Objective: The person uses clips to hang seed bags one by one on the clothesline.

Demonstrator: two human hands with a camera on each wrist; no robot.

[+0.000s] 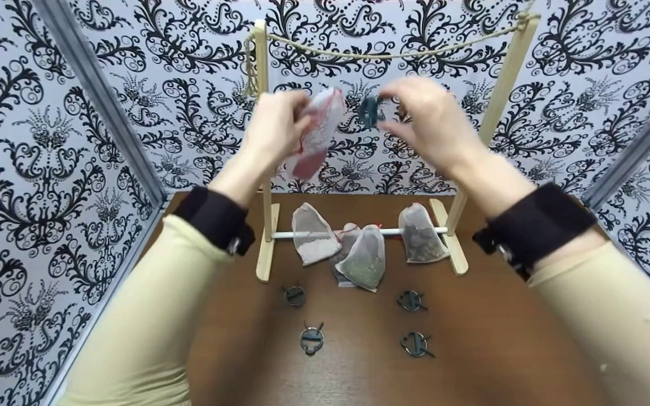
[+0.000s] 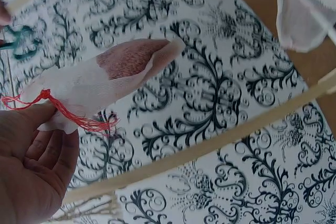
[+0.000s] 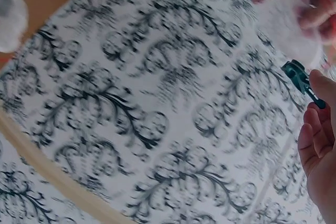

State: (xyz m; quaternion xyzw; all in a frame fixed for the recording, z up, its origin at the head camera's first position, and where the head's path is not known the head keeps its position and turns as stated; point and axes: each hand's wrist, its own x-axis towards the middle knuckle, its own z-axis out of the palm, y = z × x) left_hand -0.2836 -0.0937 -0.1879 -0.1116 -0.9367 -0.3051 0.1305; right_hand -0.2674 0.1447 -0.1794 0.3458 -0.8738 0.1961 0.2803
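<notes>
In the head view my left hand (image 1: pixel 274 121) is raised between the posts of a wooden frame. It pinches a white mesh drawstring bag (image 2: pixel 84 87) near its red string, between thumb and fingers. Dark reddish contents lie toward the bag's far end. Opposite it, my right hand (image 1: pixel 429 121) holds a dark green clip (image 3: pixel 297 76) between thumb and fingers. The clip is close to the bag, with a small gap between them in the head view. Above both hands a rope (image 1: pixel 381 56) sags between the post tops.
Several filled mesh bags, among them one with white contents (image 1: pixel 316 248) and a greenish one (image 1: pixel 365 265), lie around the frame's white lower bar (image 1: pixel 390 232). Several dark clips (image 1: pixel 311 335) lie on the brown table (image 1: pixel 359 366). Patterned walls (image 1: pixel 189 113) enclose the back and sides.
</notes>
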